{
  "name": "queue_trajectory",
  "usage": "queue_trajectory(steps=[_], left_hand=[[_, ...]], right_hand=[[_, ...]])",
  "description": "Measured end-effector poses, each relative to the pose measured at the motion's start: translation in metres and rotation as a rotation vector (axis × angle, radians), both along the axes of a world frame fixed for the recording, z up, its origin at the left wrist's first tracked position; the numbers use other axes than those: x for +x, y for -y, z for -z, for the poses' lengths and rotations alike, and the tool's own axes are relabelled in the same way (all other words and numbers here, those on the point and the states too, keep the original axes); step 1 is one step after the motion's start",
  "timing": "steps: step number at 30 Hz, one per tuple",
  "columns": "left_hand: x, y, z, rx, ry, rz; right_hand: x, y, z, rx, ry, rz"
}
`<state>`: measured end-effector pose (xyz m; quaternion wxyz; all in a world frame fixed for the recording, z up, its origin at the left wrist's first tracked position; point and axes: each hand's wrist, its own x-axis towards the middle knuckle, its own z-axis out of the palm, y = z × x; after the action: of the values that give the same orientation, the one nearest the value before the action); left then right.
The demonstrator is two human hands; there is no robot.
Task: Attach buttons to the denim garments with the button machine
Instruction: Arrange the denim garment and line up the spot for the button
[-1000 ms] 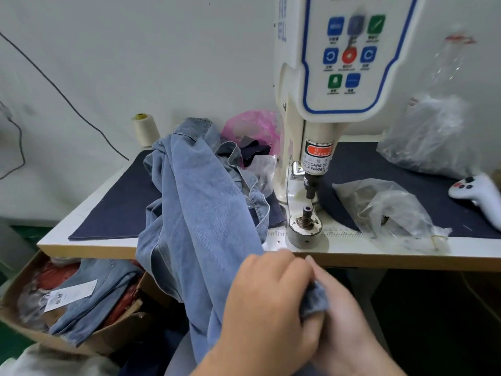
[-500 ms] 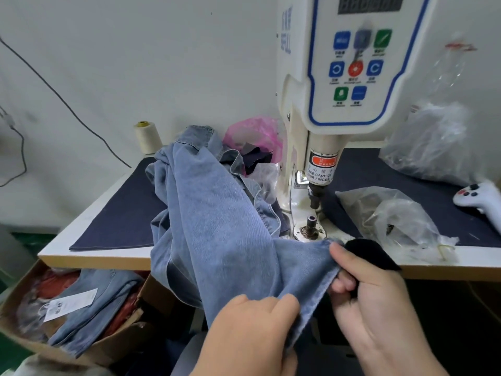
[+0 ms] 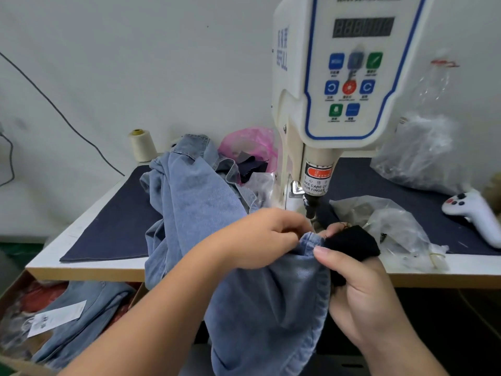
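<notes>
A light blue denim garment (image 3: 206,210) drapes from the table down over its front edge. My left hand (image 3: 260,237) pinches the garment's hemmed edge just below the button machine's punch (image 3: 311,206). My right hand (image 3: 360,289) grips the same edge from the right, thumb on top; its index finger wears a black fabric cover (image 3: 352,241). The bunched denim edge and my hands hide the machine's lower die. The white button machine (image 3: 349,77) with its blue-framed control panel rises behind.
A clear plastic bag (image 3: 393,226) lies right of the machine, a white handheld controller (image 3: 474,210) further right, a larger bag (image 3: 417,153) behind. A thread cone (image 3: 142,145) and pink bag (image 3: 249,145) sit at the back. A cardboard box (image 3: 10,359) with denim stands lower left.
Both hands rose from below the table edge to the machine's base, carrying the denim edge up under the punch. The lower die, visible earlier, is now covered.
</notes>
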<state>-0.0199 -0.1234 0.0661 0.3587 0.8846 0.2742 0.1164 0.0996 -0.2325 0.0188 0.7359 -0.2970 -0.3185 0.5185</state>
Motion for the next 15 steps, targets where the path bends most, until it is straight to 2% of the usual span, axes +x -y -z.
queue_trajectory(steps=[2,5,9,12,15], left_hand=[[0.002,-0.004,0.000,-0.159,-0.024,0.073],[0.000,-0.010,0.007,-0.329,0.065,0.105],[0.000,-0.014,0.016,-0.316,0.180,0.025],[0.000,-0.010,0.014,-0.388,0.271,0.034],[-0.001,-0.007,0.010,-0.366,0.317,-0.016]], right_hand=[[0.005,0.000,0.000,-0.005,0.031,0.021],[0.011,-0.001,0.003,-0.022,0.086,0.081],[0.015,-0.006,0.014,-0.062,0.119,0.149],[0.019,-0.004,0.022,-0.159,0.150,0.205],[0.027,0.005,0.021,-0.259,0.374,0.233]])
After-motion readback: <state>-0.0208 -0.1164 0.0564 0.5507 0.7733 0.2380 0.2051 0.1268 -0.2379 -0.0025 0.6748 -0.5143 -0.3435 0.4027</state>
